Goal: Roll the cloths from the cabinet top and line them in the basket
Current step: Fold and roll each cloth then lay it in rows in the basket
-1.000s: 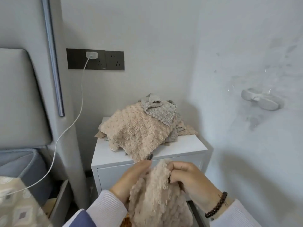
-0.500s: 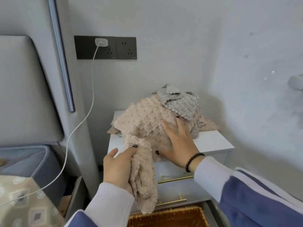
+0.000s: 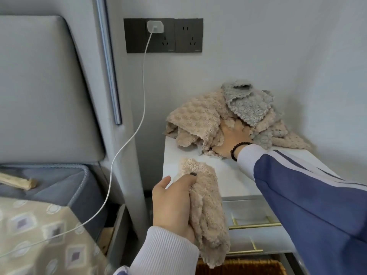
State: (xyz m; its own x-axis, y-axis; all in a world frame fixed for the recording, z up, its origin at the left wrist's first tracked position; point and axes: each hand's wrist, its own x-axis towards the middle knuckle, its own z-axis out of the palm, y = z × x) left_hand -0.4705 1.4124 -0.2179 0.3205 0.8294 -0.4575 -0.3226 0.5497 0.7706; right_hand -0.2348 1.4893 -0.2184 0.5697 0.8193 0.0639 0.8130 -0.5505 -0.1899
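Note:
My left hand grips a beige fluffy cloth that hangs over the front edge of the white cabinet. On the cabinet top lies a pile of cloths: beige ones with a grey one on top. My right hand reaches into this pile; its fingers are buried under the cloths, so its grip is hidden. The wicker basket shows at the bottom edge, below the cabinet drawers.
A white charger cable hangs from a wall socket left of the cabinet. A padded headboard and bed fill the left. Walls close in behind and right of the cabinet. Drawers have gold handles.
My right hand let go of the held cloth and pushed into the pile on the cabinet. My left hand kept the beige cloth and stayed at the cabinet's front edge.

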